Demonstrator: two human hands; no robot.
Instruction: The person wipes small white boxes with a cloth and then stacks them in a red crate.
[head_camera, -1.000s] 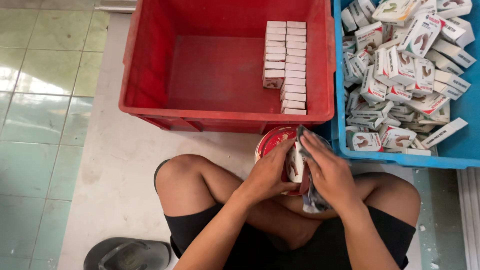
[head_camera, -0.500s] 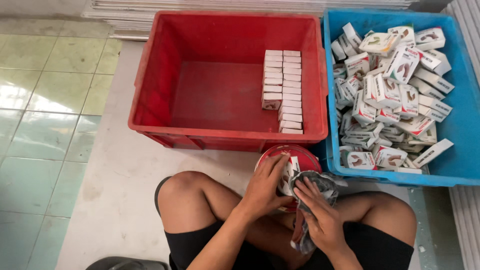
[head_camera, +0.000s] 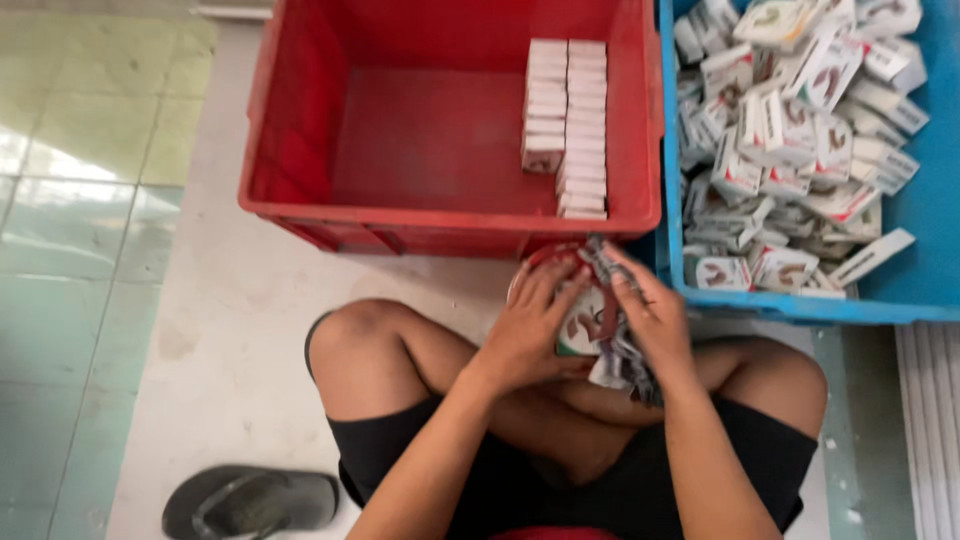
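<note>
Left hand (head_camera: 530, 330) and right hand (head_camera: 650, 320), fingers curled, grip a small carton (head_camera: 585, 322) over crossed legs.

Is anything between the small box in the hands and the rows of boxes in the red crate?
Only the red crate's near wall stands between the small box, held by the left hand and right hand, and the rows of boxes.
</note>
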